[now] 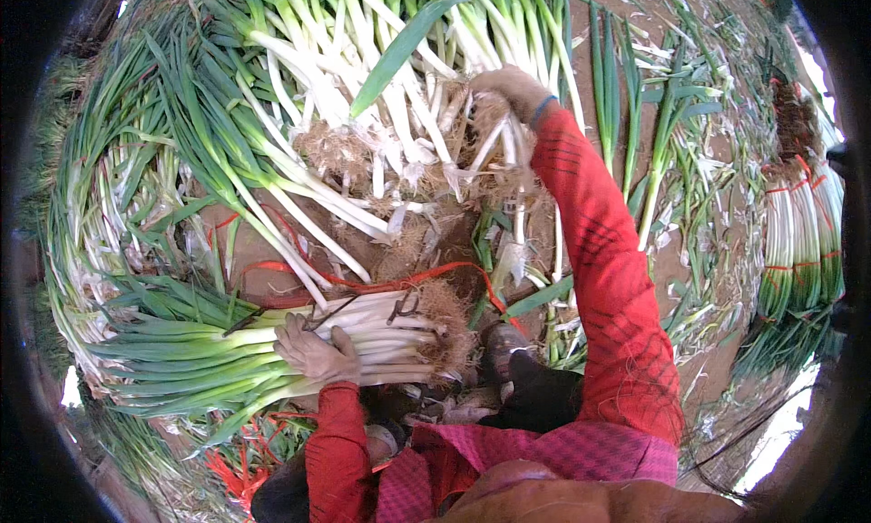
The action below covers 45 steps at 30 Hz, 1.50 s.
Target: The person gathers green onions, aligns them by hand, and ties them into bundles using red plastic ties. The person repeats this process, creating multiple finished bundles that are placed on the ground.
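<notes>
My left hand (316,349) lies across the white stalks of a sheaf of long green onions (388,339), its thumb apart from the fingers. The sheaf rests sideways before me, leaves to the left and brown roots (446,332) to the right. Thin dark strips (403,311) show on it. Reaching forward, my right hand (510,91) touches the root end of a large heap of green onions (401,108). Its fingertips are partly hidden among stalks and roots, so its grip is unclear. Between the heap and the sheaf, a red plastic strap (435,272) runs over the ground.
Several loose onions (320,196) slant down from the heap towards the sheaf. More onions (102,217) line the left side. Tied bundles (803,237) stand at the far right. Leaf scraps (708,203) litter the soil, and red strips (238,472) lie at lower left, near my legs.
</notes>
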Each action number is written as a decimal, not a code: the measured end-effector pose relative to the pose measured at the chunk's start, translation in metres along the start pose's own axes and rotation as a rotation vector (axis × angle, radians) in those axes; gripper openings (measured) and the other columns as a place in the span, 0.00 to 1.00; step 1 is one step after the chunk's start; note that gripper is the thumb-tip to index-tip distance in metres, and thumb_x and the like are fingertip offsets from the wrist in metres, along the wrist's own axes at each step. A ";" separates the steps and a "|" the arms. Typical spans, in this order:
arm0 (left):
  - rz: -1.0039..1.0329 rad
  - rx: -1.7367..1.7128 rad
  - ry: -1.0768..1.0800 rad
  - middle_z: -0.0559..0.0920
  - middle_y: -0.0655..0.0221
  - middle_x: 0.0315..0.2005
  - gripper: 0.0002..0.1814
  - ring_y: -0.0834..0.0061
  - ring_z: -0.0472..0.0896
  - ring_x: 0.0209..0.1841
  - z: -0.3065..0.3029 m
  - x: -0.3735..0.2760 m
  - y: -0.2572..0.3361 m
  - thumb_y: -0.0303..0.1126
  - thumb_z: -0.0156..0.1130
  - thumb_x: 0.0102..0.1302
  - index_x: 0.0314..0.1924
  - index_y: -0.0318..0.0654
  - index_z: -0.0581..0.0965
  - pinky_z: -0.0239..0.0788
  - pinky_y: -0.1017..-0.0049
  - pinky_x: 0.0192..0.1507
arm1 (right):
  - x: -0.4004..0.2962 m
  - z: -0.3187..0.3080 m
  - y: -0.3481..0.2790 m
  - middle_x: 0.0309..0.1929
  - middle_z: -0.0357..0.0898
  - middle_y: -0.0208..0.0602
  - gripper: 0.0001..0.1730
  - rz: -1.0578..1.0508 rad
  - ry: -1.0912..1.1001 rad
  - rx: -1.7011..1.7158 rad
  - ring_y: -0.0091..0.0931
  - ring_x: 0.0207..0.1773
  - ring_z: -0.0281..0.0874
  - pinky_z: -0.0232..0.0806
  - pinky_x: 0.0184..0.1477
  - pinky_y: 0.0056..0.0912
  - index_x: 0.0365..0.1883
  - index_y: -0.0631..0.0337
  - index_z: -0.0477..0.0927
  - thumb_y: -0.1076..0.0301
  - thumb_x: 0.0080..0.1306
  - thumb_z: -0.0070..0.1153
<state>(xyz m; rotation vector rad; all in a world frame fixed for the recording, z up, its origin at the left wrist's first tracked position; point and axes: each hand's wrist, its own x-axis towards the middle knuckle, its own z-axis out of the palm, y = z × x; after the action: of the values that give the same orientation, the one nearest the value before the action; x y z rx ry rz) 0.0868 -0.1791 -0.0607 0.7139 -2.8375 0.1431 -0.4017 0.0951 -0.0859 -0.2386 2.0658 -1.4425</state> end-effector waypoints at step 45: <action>-0.264 -1.225 -0.904 0.78 0.49 0.58 0.32 0.53 0.80 0.57 -0.041 0.179 0.302 0.50 0.58 0.73 0.66 0.31 0.71 0.74 0.68 0.58 | -0.249 0.084 0.046 0.29 0.81 0.35 0.20 0.180 -0.072 1.190 0.27 0.24 0.78 0.75 0.26 0.28 0.48 0.67 0.76 0.63 0.64 0.63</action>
<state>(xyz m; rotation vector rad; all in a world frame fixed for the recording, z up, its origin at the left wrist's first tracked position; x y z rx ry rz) -0.2036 0.0099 0.0071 0.8873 -2.5993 -2.1678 -0.1458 0.1627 -0.0546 0.3637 0.8576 -2.1928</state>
